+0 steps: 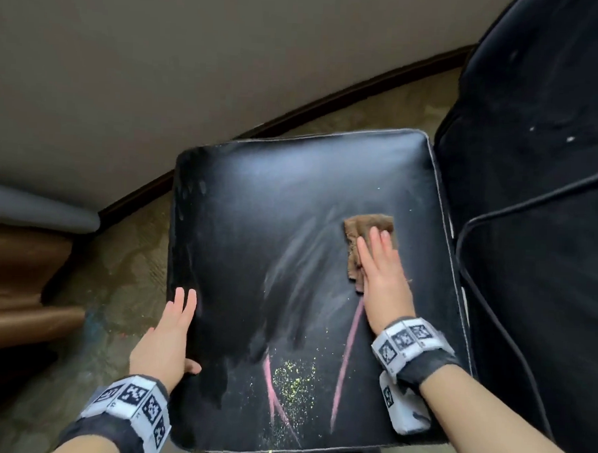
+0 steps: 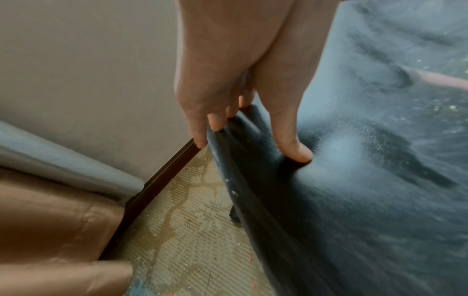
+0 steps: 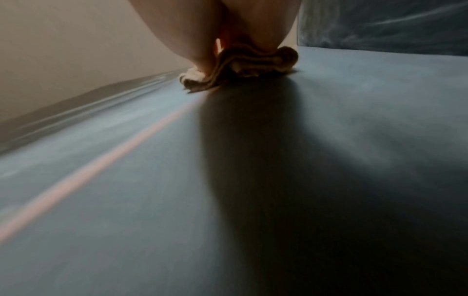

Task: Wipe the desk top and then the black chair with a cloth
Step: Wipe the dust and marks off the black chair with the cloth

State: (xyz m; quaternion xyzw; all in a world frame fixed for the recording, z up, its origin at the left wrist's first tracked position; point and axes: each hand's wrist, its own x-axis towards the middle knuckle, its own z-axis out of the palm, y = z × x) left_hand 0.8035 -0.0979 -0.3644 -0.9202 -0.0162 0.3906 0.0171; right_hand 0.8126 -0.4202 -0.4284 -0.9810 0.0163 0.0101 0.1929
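Note:
The black chair seat (image 1: 256, 224) fills the middle of the head view, smeared with pale dust. It carries pink chalk lines (image 1: 348, 351) and yellow-green specks (image 1: 294, 376) near its front. A folded brown cloth (image 1: 362, 225) lies on the seat's right half. My right hand (image 1: 381, 264) presses it down with flat, straight fingers. The right wrist view shows the cloth (image 3: 243, 66) bunched under that hand (image 3: 202, 30). My left hand (image 1: 169, 337) grips the seat's left edge. Its fingers (image 2: 202, 120) wrap down the side and the thumb (image 2: 293, 144) dents the cushion (image 2: 354, 200).
The chair's black backrest (image 1: 535, 116) rises at the right. A beige wall (image 1: 160, 66) with a dark baseboard (image 1: 330, 104) runs behind the seat. Patterned carpet (image 1: 117, 269) lies to the left, bordered by brown fabric (image 1: 21, 282) and a grey fold (image 1: 34, 208).

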